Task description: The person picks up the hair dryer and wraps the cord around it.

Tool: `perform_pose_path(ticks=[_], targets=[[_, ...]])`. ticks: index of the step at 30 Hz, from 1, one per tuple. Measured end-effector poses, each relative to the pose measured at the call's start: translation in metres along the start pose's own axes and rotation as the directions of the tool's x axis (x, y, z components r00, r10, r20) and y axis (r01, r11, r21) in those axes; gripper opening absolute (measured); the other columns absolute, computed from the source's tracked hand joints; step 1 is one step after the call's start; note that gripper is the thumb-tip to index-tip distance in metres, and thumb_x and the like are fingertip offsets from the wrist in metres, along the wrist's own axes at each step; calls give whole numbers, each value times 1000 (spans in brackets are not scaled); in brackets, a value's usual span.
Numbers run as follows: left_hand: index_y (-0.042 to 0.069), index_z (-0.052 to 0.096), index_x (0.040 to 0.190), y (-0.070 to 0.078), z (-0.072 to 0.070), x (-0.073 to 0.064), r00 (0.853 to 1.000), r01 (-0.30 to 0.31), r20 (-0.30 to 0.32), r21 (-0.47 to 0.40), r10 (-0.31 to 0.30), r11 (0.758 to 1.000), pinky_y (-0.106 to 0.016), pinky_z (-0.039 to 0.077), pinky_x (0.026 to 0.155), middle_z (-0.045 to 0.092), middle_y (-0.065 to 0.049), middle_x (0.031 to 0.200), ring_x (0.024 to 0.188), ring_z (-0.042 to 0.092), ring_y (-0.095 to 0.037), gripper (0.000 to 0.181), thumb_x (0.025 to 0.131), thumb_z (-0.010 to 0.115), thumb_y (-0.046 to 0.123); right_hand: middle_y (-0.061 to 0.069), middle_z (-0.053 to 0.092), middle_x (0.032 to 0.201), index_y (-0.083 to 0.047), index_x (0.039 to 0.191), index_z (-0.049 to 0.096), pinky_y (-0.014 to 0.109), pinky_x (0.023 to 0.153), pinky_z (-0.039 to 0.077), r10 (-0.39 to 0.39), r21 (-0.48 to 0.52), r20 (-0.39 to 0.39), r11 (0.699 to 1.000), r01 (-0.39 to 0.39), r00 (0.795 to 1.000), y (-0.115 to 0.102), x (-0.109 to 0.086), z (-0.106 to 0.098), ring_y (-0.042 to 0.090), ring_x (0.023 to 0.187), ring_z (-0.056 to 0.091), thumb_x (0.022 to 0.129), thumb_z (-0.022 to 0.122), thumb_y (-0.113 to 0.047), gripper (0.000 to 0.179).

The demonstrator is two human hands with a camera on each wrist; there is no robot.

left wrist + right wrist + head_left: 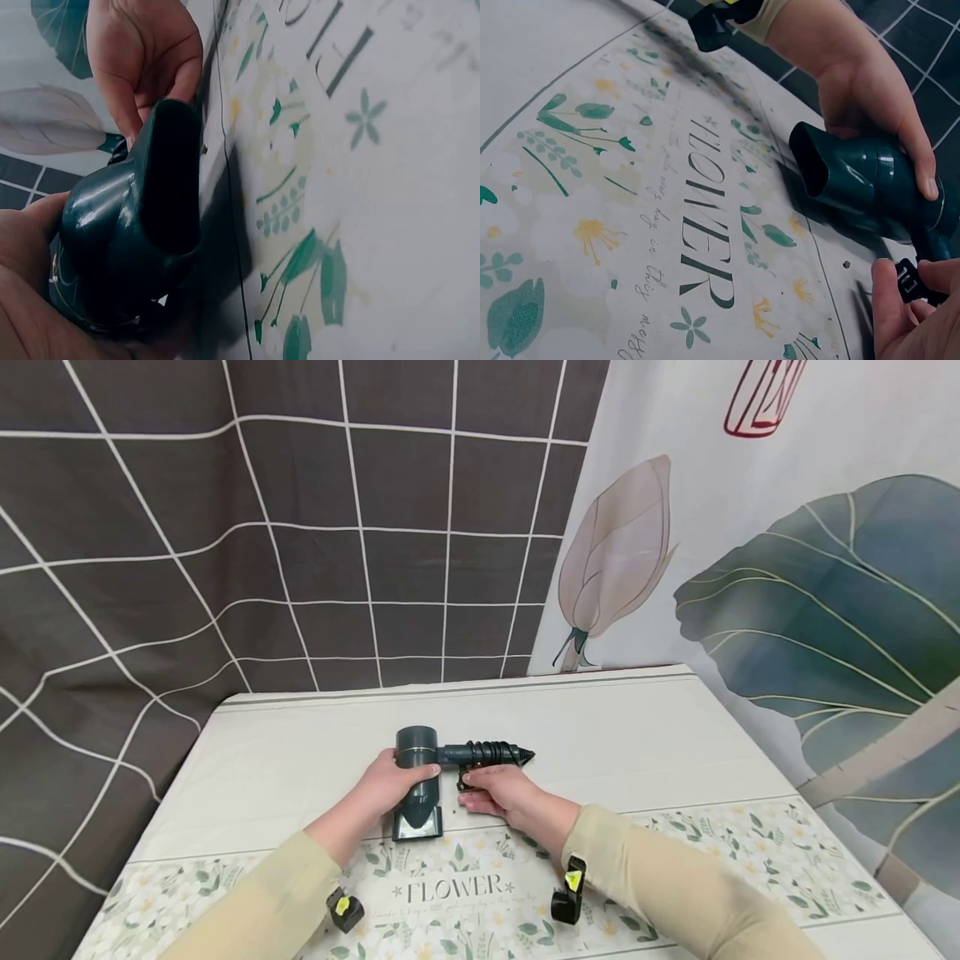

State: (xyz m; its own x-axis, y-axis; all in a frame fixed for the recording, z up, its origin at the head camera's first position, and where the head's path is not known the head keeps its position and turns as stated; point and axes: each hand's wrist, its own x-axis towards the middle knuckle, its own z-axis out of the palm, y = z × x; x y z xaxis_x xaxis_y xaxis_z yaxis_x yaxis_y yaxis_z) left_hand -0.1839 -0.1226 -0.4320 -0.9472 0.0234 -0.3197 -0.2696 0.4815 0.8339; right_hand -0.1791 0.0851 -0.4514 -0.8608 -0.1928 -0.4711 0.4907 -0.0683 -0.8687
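A dark green hair dryer lies across the table, its flat nozzle toward me and its handle pointing right. My left hand grips the barrel from the left, thumb across the top. Around the handle a black power cord is wound in several turns. Just below the handle, my right hand pinches the cord's black plug between thumb and fingers. The left wrist view looks into the nozzle opening, while the left fingers under the barrel are partly hidden.
The table carries a white cloth with a floral band and the word FLOWER. Behind it hangs a dark grid-patterned curtain; a white curtain with a large leaf hangs at the right. Each wrist bears a black camera mount.
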Motion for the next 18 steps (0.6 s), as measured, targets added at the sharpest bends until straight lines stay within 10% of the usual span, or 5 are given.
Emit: perform_pose_path(ticks=[18], targets=[[-14,41,138,-2,0,12,999,45,24,64,-47,997,-48,51,89,61,-26,118,104,63,-35,89,85,72,50,10,67,65,4,102,68,26,50,55,-139,-322,-83,941,105,987,4,3,2,9,48,62,95,65,-12,18]])
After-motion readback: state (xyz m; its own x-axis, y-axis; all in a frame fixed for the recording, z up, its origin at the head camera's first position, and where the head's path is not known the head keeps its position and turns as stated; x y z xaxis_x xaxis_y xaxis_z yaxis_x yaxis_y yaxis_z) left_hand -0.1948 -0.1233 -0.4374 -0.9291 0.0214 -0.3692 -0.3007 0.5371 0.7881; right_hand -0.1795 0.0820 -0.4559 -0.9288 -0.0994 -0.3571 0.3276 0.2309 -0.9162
